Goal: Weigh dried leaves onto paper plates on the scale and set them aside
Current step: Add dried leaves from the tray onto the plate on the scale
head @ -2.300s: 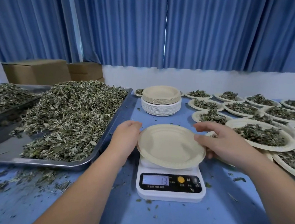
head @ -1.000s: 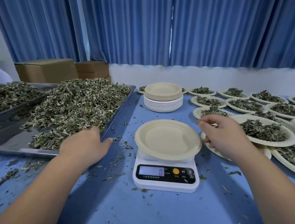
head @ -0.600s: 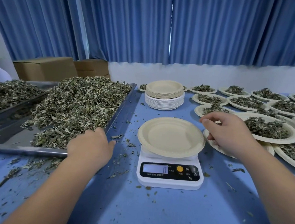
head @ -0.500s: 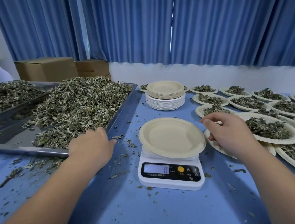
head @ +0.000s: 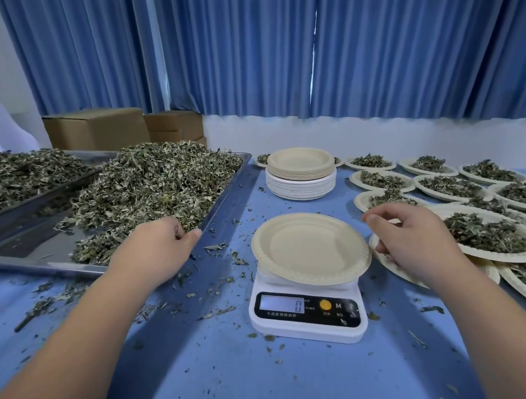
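Blue surface [head: 272, 382], leaf crumbs all over: left hand [head: 154, 247] fingers [head: 176, 224] curl into the dried leaves [head: 149, 184] at the near right corner of the metal tray [head: 224, 190], grasping a bunch. The right hand [head: 416, 239] fingers [head: 376, 219] hang loosely curled, holding nothing, just beside the right rim of the paper plate [head: 308, 247]. That plate sits bare on the scale [head: 307, 325], display reads 0, so this portion is not yet started. Many filled plates [head: 488, 236] lie set aside on the right, and with a tall plate stack [head: 299, 177] behind the scale and a heaped tray, plenty of rounds look left.
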